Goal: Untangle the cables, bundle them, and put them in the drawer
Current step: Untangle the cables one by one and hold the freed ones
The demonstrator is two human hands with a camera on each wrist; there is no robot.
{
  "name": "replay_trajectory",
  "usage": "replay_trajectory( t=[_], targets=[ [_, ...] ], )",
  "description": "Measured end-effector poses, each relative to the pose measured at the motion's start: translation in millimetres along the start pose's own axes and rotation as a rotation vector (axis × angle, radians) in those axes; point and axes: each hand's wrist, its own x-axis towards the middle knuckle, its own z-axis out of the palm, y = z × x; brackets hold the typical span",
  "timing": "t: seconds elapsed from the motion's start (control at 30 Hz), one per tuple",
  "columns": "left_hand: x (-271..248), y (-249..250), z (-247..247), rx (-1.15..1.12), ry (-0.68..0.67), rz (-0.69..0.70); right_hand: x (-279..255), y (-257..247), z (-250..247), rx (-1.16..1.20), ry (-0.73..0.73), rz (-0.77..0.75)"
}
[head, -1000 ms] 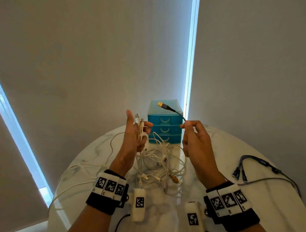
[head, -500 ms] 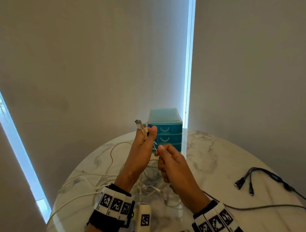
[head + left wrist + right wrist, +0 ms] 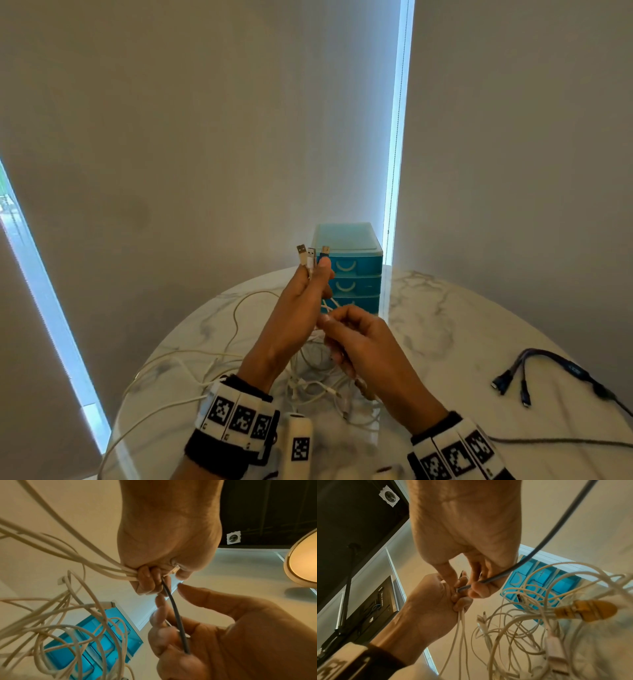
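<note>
My left hand is raised over the table and grips several cable ends. Two white USB plugs and a dark cable's plug stick up above its fingers. Just below, my right hand pinches the dark cable, which runs from the left fist down through its curled fingers. The white cable tangle hangs from the left hand onto the table. The teal drawer unit stands behind the hands, with its drawers closed.
The round marble table stands close to grey blinds. A dark multi-head cable lies at the right and trails off the edge. Loose white cable loops spread to the left. An orange-brown plug hangs in the tangle.
My right hand brought the dark cable's plug across to the left hand, which now holds it beside the white plugs. The right hand has since moved down along the dark cable.
</note>
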Motion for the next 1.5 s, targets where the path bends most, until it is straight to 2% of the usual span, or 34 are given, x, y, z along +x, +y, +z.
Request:
replay_trajectory(
  t=[0.1,0.17,0.3,0.43,0.57,0.63,0.7,0.83,0.93,1.03,1.1,1.2,1.27,1.4,1.5],
  targets=[
    [0.6,10.6,-2.2,-0.148,-0.057,-0.052,5.3,-4.2,-11.0,0.078,0.16,-0.075],
    [-0.2,18.5,-3.1,-0.249,-0.127,-0.113,8.0,-12.4,-20.7,0.114,0.187,-0.135],
    [-7.3,21.3,2.7,-0.182,-0.269,-0.124,8.8,-27.2,-23.7,-0.005,0.051,-0.165],
    [-13.6,25.7,0.2,-0.096,-0.269,-0.101,12.2,-36.9,-11.9,-0.136,0.012,-0.171],
    [-12.2,32.0,-10.8,-0.229,-0.323,-0.13,21.9,-51.5,-1.0,-0.175,-0.012,-0.216],
    [-9.2,33.0,-16.5,-0.269,-0.344,-0.09,26.6,-68.7,3.6,-0.173,-0.042,-0.191],
    [-8.4,39.2,-22.0,-0.205,-0.321,-0.034,27.5,-95.5,6.8,-0.126,-0.058,-0.153],
    [-3.5,58.4,-34.2,-0.016,-0.178,0.085,32.5,-148.5,10.4,-0.109,-0.153,-0.085],
    [4.2,68.3,-53.0,-0.02,-0.183,0.152,44.8,-173.5,12.0,0.07,-0.13,-0.077],
    [10.1,65.7,-76.9,-0.044,-0.313,0.065,63.6,-194.8,-1.7,0.501,0.005,-0.052],
    [5.8,56.8,-97.6,-0.083,-0.404,-0.01,74.0,-208.0,-25.7,0.677,0.136,-0.082],
    [-8.9,49.0,-141.2,-0.04,-0.464,-0.125,81.6,-210.0,-70.6,0.66,0.334,-0.087],
    [-20.8,52.7,-173.2,0.047,-0.488,-0.217,82.4,-197.1,-95.3,0.608,0.404,-0.047],
    [-44.2,76.2,-227.7,0.254,-0.473,-0.413,80.3,-174.3,-131.3,0.497,0.5,0.044],
    [-46.6,107.9,-261.3,0.453,-0.375,-0.463,80.9,-171.1,-138.5,0.482,0.506,0.066]
  ],
)
